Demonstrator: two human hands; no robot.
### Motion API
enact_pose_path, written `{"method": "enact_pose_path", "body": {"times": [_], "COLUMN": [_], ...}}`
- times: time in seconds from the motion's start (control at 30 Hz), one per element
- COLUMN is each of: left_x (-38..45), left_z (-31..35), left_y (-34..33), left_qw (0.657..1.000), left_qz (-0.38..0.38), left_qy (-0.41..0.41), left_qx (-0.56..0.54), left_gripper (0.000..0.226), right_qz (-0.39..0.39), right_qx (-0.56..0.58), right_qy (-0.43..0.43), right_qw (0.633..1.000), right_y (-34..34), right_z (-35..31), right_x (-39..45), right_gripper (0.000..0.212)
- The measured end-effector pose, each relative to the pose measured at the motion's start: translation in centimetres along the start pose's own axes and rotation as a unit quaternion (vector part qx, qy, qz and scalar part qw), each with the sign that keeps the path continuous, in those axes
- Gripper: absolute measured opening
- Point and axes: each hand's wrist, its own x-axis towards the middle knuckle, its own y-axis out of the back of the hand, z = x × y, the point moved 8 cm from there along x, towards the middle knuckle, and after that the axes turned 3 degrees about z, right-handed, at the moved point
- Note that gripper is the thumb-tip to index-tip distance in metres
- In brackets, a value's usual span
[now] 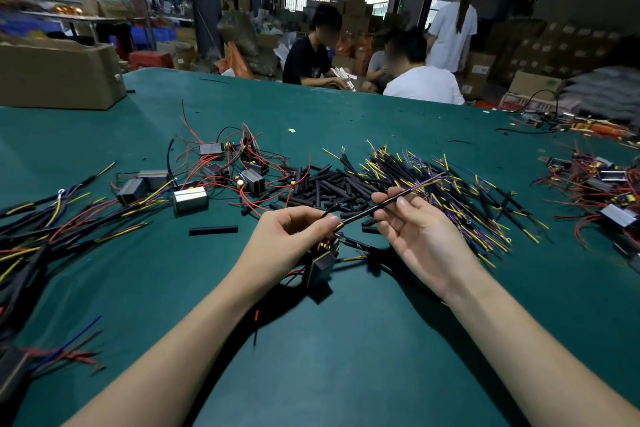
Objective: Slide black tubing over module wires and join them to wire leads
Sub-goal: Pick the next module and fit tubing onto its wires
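Held above a green table: a thin wire lead in black tubing, slanting up to the right, yellow and purple strands showing at its far end, pinched by the left hand at its lower end and by the right hand near the middle. Below, a small black module with red wires. Behind, a heap of black tubing pieces and a pile of sleeved leads.
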Motion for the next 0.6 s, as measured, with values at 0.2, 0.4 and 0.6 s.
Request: {"method": "enact_pose_path", "body": {"times": [0.2,0.4,0.6], "left_x": [0.2,0.2,0.2], "left_z": [0.1,0.3,0.3], "left_y": [0.4,1.0,1.0], "left_qw": [0.999,0.998,0.998], "left_qz": [0.013,0.045,0.043], "left_qy": [-0.009,0.003,0.016], "left_qx": [0.038,0.038,0.040], "left_gripper": [0.016,0.012,0.009], "right_qz": [-0.019,-0.009,0.017], "right_qx": [-0.035,-0.037,-0.101], "right_qy": [0.037,0.047,0.056], "right_qw": [0.999,0.998,0.993], "right_y": [-0.5,-0.7,-0.1], "right_z": [-0.7,-0.8,-0.9], "right_x": [-0.3,-0.5,-0.7], "right_gripper": [0.021,0.021,0.019]}}
